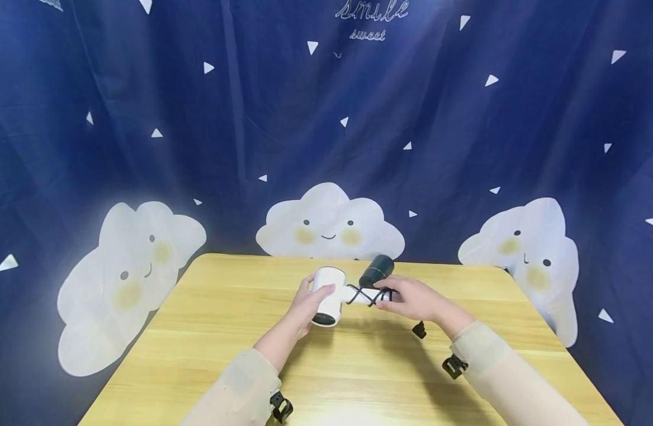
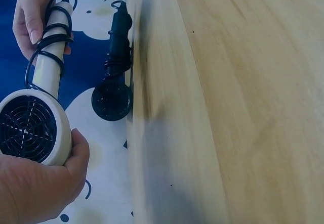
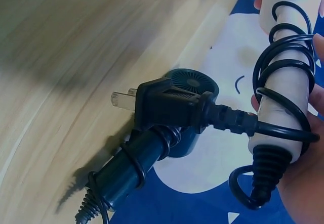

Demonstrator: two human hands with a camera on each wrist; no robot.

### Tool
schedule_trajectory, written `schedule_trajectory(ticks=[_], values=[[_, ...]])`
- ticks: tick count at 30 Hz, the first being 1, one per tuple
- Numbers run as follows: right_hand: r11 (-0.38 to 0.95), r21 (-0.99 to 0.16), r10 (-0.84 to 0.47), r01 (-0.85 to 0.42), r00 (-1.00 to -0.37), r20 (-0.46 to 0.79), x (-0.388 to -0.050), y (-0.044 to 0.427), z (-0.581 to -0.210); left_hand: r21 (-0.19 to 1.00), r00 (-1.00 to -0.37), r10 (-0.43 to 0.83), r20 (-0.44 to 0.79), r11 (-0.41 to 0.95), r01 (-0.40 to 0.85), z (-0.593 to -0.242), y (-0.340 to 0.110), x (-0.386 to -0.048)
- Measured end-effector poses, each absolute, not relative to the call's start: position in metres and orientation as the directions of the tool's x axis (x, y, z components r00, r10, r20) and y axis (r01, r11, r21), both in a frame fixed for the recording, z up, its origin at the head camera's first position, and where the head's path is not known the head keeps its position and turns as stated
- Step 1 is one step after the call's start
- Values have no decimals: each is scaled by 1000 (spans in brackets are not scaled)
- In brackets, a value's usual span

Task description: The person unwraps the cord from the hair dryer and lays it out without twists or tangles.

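From where I sit, the head view gives me both hands raised over the wooden desk (image 1: 172, 337), with a white hair dryer (image 1: 332, 306) between them, nearer the far edge than the near one. I see the left hand (image 1: 304, 303) curled around the dryer's barrel, thumb across its top, so the barrel sits right in that palm. The left wrist view shows me the round dark grille (image 2: 26, 129) on one end of the barrel.

The handle (image 3: 273, 114) runs from the barrel toward the desk's right edge, and there I see the right hand (image 1: 414, 296) with thumb and fingers closed about its outer end. A black cord (image 2: 54, 39) is wound around the handle, and its two-pin plug (image 3: 169, 105) hangs free beside the right hand, on the side toward the near edge.

Just beyond the right hand, I have a dark hair dryer (image 1: 377, 271) lying by the far edge, right of its middle. Past that edge I see a blue curtain (image 1: 284, 106) printed with clouds.
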State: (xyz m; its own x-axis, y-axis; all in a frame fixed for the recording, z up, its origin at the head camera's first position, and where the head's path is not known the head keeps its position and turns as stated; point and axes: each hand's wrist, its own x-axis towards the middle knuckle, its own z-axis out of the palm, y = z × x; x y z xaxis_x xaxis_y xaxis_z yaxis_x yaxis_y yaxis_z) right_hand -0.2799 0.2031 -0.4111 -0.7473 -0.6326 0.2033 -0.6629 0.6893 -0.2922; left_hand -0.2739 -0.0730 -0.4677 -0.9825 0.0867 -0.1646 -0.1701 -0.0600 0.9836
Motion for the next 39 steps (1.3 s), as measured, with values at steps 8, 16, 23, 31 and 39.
schedule_trajectory(ticks=[8,16,23,31,39], values=[[700,-293,-613,-651,-758,221,-278,209,-409,981,-982,98,-163,-93,-172,-466,-77,-273],[696,-281,-609,-661,-750,257,-273,217,-405,978,-983,78,-169,-110,-177,-465,-78,-273],[700,-267,-595,-662,-748,293,-270,222,-402,978,-983,69,-170,-114,-177,-465,-80,-272],[690,-274,-586,-670,-739,333,-268,227,-402,980,-984,71,-164,-104,-171,-464,-84,-270],[700,-239,-557,-673,-724,407,-270,232,-408,976,-983,63,-173,-121,-179,-464,-87,-269]])
